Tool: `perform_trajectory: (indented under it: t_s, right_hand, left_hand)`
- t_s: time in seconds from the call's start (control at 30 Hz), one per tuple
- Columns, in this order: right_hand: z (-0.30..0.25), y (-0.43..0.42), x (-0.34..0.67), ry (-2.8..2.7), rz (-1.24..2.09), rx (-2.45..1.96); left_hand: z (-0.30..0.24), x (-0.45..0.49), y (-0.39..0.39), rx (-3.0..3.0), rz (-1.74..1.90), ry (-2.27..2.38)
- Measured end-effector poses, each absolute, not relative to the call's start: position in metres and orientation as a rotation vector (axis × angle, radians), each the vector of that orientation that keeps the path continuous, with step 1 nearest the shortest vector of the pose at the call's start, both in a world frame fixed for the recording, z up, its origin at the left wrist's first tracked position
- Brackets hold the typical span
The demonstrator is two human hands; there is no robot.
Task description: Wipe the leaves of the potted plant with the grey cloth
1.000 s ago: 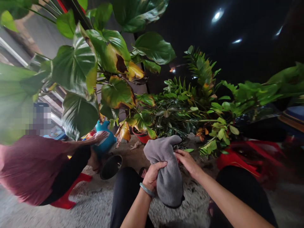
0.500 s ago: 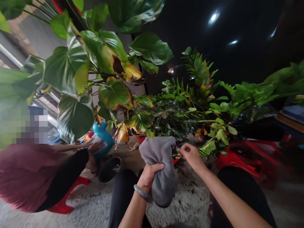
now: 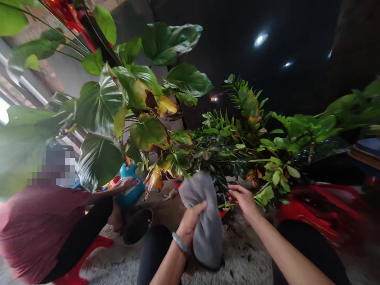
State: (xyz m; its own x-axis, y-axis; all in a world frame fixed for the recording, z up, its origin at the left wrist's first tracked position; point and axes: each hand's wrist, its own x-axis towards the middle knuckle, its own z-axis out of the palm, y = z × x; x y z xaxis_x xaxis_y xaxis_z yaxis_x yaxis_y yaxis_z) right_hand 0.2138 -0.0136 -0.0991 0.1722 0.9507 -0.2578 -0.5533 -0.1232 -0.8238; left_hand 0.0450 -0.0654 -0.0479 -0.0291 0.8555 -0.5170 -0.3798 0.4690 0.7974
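Observation:
A grey cloth [image 3: 208,225] hangs bunched in my left hand [image 3: 190,223], which is wrapped round its middle; a bangle circles that wrist. The top of the cloth is smeared by motion. To its right, my right hand [image 3: 242,200] reaches to the dark-leaved plant [image 3: 208,154] with thumb and fingers drawn together in a pinch. Whatever lies between those fingertips is too small to make out. Part of a red pot [image 3: 224,213] shows low between the two hands, behind the cloth.
Large leaves [image 3: 101,103], some yellow and brown, overhang the left. A person [image 3: 44,229] sits on a red stool [image 3: 89,255] beside a blue vase-shaped object [image 3: 129,196] and a dark bucket [image 3: 138,226]. A red plastic object [image 3: 314,213] stands right. A dark glossy panel [image 3: 237,39] rises behind.
The view has tilted up, so the plants sit lower. The cloth has swung slightly right in my left hand. My right hand has shifted a little away from the cloth, its fingers straighter.

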Motion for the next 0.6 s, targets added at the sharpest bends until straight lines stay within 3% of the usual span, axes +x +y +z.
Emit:
perform_trajectory:
  t_s: [0.1,0.33,0.5,0.6]
  right_hand:
    - [-0.101,-0.017,0.216,-0.527,1.427,-1.014]
    - [-0.094,-0.018,0.213,-0.524,1.494,-0.964]
    - [-0.103,-0.018,0.217,-0.485,1.537,-0.926]
    - [-0.111,-0.016,0.223,-0.434,1.552,-0.917]
  left_hand:
    - [-0.049,0.040,-0.077,0.570,1.005,1.122]
    - [0.036,0.030,-0.018,0.603,1.464,1.008]
    - [-0.024,0.039,-0.043,0.639,1.021,1.200]
    - [-0.050,0.024,-0.071,0.690,0.833,1.075]
